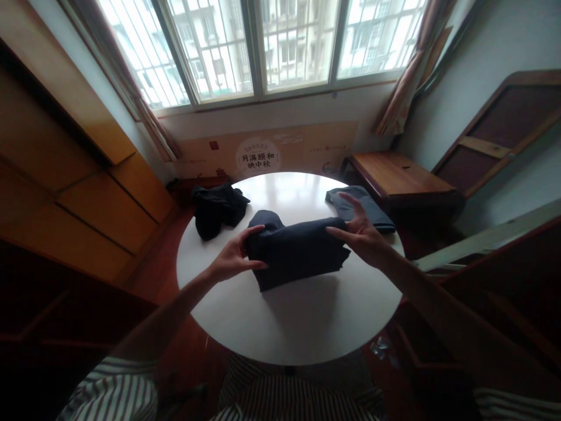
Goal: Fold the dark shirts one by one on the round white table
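A dark blue folded garment (298, 251) is in front of me over the white round table (302, 339), its lower edge hanging slightly askew. My left hand (234, 254) grips its left end, thumb on the near side and a finger over the top. At the right end, my right hand (366, 234) has its thumb against the upper corner, with one finger raised and apart; its other fingers are partly hidden. Behind that hand lies a flat grey folded garment (370, 204). A crumpled black garment (219, 207) rests at the table's far left edge.
Beyond the table's right side stands a low wooden table (403, 172). Yellow-brown cabinets (87, 193) line the left wall. Barred windows (263, 47) and a printed panel (324, 140) are straight ahead. A wood-framed board (495, 140) leans at the right.
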Demonstrator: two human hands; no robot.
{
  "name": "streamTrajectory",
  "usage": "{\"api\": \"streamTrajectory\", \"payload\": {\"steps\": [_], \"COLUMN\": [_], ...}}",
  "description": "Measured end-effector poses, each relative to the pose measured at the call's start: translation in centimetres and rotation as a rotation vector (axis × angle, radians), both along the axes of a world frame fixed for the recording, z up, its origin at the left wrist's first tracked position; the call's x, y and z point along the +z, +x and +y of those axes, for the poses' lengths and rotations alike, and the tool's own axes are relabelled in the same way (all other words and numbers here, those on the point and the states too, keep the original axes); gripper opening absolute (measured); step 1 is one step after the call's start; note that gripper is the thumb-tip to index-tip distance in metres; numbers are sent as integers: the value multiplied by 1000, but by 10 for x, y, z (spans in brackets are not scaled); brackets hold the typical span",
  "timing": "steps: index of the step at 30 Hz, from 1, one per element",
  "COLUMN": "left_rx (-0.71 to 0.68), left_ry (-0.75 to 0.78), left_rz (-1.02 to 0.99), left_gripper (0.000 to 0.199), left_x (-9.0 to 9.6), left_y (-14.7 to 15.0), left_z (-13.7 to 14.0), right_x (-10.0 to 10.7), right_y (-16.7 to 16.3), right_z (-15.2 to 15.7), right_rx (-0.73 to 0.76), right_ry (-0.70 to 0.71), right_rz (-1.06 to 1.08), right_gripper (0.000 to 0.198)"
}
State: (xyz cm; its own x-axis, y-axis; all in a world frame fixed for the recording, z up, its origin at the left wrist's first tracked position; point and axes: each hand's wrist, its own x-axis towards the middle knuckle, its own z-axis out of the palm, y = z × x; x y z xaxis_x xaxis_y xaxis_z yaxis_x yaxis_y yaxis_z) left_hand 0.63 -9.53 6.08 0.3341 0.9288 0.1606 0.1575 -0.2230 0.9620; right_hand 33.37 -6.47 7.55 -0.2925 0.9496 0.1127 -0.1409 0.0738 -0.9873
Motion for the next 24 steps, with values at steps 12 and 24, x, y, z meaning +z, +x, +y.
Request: {"api": "streamTrajectory", "payload": {"steps": [12, 24], "left_rx": [445, 353], "left_ry": [874, 128], "left_rz": [481, 222], "left_gripper": [32, 101], "left_x": [56, -91], "left_y": [9, -1], "left_z": [41, -69], "right_x": [45, -88], "right_y": [-4, 7], "right_z": [40, -46], "right_rx": [-261, 46], "right_ry": [463, -86], "right_rz": [-144, -203], "right_gripper": [31, 106]}}
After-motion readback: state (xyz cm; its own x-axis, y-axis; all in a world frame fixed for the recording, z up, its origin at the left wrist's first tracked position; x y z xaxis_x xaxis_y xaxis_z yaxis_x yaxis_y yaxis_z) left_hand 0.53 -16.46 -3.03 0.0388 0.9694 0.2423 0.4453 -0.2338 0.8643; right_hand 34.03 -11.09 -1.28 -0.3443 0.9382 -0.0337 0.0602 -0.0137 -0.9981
